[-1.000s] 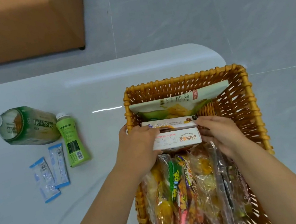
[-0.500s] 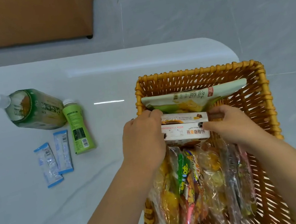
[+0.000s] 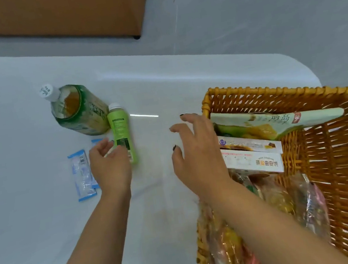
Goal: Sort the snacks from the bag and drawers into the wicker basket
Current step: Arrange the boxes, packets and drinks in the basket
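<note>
The golden woven wicker basket (image 3: 338,152) fills the lower right; the right hand (image 3: 196,151), fingers spread, empty, hovers at its left rim, while the left hand (image 3: 110,164), loosely open, reaches the small green plastic bottle (image 3: 120,133) at centre left.

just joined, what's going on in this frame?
A person is sorting snacks into a woven wicker basket on a white table. The basket holds a pale green snack bag, two flat white biscuit boxes and clear-wrapped sweets. Neither hand holds anything: the left hand reaches toward the small green bottle and the blue sachets, and the right hand hovers open by the basket's rim. A large tea bottle lies beside the small one.
</note>
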`<state>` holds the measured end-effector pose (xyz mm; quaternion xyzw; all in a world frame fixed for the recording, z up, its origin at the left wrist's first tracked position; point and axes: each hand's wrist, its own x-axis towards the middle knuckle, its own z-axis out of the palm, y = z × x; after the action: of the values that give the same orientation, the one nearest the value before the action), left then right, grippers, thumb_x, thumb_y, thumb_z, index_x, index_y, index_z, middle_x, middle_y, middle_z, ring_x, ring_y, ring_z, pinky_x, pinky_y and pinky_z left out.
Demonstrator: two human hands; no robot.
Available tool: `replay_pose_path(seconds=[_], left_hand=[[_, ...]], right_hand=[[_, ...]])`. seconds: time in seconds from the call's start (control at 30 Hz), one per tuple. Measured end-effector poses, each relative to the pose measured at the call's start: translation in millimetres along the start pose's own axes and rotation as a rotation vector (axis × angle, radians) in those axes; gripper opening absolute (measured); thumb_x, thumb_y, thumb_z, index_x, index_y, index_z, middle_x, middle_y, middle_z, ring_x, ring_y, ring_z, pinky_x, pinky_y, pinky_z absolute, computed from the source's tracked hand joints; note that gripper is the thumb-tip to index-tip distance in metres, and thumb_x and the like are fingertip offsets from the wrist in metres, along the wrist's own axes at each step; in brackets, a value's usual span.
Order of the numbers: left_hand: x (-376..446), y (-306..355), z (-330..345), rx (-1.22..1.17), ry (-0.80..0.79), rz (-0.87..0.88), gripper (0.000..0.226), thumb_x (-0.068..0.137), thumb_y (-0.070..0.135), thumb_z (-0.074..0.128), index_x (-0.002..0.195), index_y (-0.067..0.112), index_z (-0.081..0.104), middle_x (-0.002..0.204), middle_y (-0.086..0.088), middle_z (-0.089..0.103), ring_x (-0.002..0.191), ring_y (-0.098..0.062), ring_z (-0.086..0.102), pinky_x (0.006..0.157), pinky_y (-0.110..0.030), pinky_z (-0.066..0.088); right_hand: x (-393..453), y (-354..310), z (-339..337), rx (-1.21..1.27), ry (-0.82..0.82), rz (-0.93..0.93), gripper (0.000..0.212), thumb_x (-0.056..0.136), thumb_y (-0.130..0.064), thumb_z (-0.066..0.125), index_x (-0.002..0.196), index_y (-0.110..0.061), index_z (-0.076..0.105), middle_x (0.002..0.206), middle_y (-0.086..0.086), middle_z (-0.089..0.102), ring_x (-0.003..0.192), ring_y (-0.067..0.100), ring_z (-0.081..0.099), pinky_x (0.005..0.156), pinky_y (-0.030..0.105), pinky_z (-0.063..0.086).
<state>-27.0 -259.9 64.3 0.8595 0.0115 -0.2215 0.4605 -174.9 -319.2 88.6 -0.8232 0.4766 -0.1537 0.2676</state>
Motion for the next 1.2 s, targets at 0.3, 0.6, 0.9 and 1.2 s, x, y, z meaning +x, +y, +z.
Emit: replay_pose_path(seconds=[0.3,0.6,0.9,1.2], left_hand=[[78,-67,-41,0.320,0.238,-0.201,0.060,0.080,0.022,0.078,0.132,0.014,0.049,0.140,-0.014,0.041,0.127,-0.032,0.045,0.100,-0.049,0.045],[98,-72,-38,0.484,0.147,-0.238,0.112,0.064,0.049,0.086,0.148,0.009,0.024,0.150,-0.014,0.029,0.139,-0.033,0.028,0.111,-0.053,0.030],[78,-91,-36,0.303,-0.025,-0.085,0.015,0.090,0.022,0.067,0.090,0.013,0.054,0.086,-0.004,0.060,0.086,-0.029,0.064,0.066,-0.026,0.041],[-16,-41,-48,-0.167,0.112,0.062,0.030,0.093,0.022,0.064,0.113,0.019,0.042,0.098,0.014,0.055,0.078,0.010,0.060,0.059,-0.007,0.047]], right_hand=[[9,7,23,-0.359,-0.099,-0.055,0.030,0.067,-0.012,0.075,0.097,-0.013,0.072,0.121,0.011,0.061,0.117,0.033,0.052,0.099,0.045,0.031],[11,10,29,-0.336,0.023,-0.114,0.014,0.072,-0.011,0.072,0.086,-0.013,0.073,0.107,0.005,0.067,0.104,0.025,0.057,0.096,0.043,0.034],[10,12,33,-0.341,0.109,-0.144,0.011,0.074,-0.014,0.069,0.084,-0.012,0.073,0.102,0.004,0.068,0.098,0.025,0.059,0.094,0.043,0.035],[9,14,31,-0.140,0.221,-0.140,0.014,0.075,-0.006,0.066,0.087,-0.011,0.071,0.105,0.005,0.067,0.101,0.021,0.058,0.097,0.036,0.032]])
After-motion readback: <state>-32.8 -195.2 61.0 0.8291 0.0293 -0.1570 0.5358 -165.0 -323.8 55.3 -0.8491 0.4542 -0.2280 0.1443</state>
